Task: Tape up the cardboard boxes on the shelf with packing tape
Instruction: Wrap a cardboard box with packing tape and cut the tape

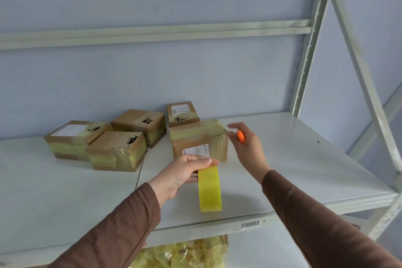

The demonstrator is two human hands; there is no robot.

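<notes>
Several cardboard boxes stand on the white shelf. The nearest box, wrapped in yellowish tape and bearing a label, sits mid-shelf. My left hand grips a yellow roll of packing tape just in front of that box, the roll on edge. My right hand hovers at the box's right side, with a small orange tool tucked against the palm and the fingers stretched toward the box's top corner. Brown sleeves cover both forearms.
Four more taped boxes, some with torn tops, cluster at the left and behind. Grey shelf uprights rise at the right. A bag of crumpled yellow tape lies under the shelf's front edge.
</notes>
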